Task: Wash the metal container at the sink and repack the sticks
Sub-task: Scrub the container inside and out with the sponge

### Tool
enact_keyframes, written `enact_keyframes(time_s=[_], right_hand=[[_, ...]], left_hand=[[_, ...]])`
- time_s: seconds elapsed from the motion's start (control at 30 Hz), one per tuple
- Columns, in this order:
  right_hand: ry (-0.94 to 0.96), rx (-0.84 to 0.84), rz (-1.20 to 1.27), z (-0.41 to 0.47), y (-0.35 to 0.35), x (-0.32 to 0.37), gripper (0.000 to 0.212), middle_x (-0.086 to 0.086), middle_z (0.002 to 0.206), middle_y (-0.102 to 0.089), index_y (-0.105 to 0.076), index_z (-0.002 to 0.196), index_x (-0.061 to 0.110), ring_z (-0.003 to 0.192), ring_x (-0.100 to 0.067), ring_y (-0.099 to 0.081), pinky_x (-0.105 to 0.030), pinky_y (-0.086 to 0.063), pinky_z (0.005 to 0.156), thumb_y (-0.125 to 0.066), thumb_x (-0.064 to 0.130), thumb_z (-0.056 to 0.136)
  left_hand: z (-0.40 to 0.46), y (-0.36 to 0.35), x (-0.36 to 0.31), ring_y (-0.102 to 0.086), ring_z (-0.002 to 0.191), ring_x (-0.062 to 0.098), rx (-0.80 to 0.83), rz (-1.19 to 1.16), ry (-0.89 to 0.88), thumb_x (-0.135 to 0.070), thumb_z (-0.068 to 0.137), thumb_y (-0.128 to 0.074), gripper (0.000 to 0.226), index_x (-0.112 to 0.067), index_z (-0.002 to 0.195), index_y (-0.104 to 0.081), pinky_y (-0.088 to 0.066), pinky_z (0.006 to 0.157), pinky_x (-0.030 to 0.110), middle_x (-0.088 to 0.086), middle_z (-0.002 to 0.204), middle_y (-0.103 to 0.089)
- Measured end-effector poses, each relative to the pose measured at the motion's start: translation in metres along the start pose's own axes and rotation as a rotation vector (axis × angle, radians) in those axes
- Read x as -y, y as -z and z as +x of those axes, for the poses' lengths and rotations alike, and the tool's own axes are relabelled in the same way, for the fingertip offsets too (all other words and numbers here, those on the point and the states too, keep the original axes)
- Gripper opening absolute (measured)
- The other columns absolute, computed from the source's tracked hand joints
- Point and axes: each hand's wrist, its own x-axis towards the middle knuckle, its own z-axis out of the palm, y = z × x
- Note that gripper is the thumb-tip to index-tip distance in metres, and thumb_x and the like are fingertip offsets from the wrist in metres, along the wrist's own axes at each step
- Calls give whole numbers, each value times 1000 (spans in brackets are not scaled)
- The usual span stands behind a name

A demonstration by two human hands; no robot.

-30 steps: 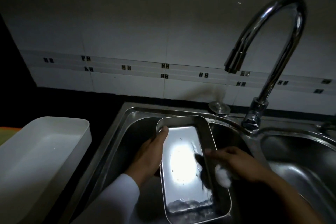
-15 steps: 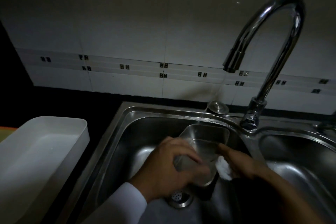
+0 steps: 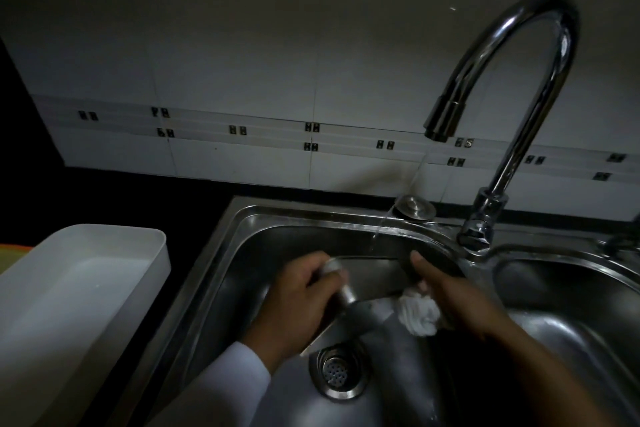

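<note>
Hands tilting metal container in sink.
Left gripping its near-left edge; right clutching white cloth against it.

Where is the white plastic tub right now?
In the head view the white plastic tub sits on the dark counter at the far left, just outside the left rim of the sink, apart from both hands.

Steel rectangular metal container tilted on edge over the sink basin, wet, dimly lit
</note>
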Motion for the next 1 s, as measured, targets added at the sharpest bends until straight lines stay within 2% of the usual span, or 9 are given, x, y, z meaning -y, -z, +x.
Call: enact_keyframes(time_s=[0.1,0.2,0.27,0.43,0.6,0.73,0.83,0.9,1.0], right_hand=[[188,-23,121,-9,1,-7,64,19,43,-63,-72,94,15,40,9,-59,-5,-46,46,-52,74,81],[98,61,518,-5,-15,-1,52,-1,83,-81,-73,118,6,78,-15,-76,-34,-58,89,-62,51,93],[71,144,795,-4,-18,7,49,-15,108,-77,-67,129,2,93,-30,-71,-44,-53,97,-68,30,88],[371,209,660,-6,-17,14,47,-16,126,-72,-68,130,12,103,-26,-70,-27,-60,80,-59,-1,86],[866,37,-117,-17,-34,14,37,10,127,-72,-76,120,24,126,-9,-63,-31,-48,110,-71,2,91],[913,94,-37,-36,-55,22,34,6,123,-69,-78,116,26,123,-14,-64,-24,-50,103,-75,6,89],[918,-68,-151,-35,-66,20,30,14,119,-67,-75,115,38,118,-10,-64,-24,-51,99,-76,23,89],[841,-254,-266,-17,-59,14,24,19,113,-69,-73,115,45,111,-8,-64,-32,-52,97,-71,41,91],[709,-403,-363,13,-39,2,24,20,113,-72,-70,115,46,110,-8,-65,-44,-52,100,-62,51,93]], left_hand=[[6,5,2,-68,82,39,-87,-114,128,-32,89,-69,34,2,86,-66,-52,80,49,28,87,-70],[5,3,1,-60,76,27,-111,-187,192,-14,94,-66,20,-1,79,-65,-45,76,39,20,78,-64],[5,2,0,-57,76,24,-115,-223,207,-11,94,-65,13,-9,81,-68,-43,75,38,15,77,-60],[3,3,-4,-56,69,19,-111,-224,192,-22,87,-64,23,-20,65,-59,-43,70,34,9,69,-57],[2,-1,-5,-55,68,17,-44,-194,181,-28,79,-63,20,-21,61,-58,-41,72,40,2,65,-55],[0,-3,2,-73,95,20,-69,-276,263,-24,100,-58,30,-27,82,-82,-55,96,43,-5,84,-81],[0,-5,1,-75,92,17,-196,-424,336,-30,99,-63,20,-20,96,-79,-59,88,35,-3,83,-81],[4,-3,1,-73,81,9,-267,-417,282,-22,99,-64,18,-19,86,-76,-57,73,27,-6,78,-78],[4,0,-4,-69,78,13,-254,-335,198,-26,97,-67,32,-25,65,-73,-50,75,32,-10,69,-72]])
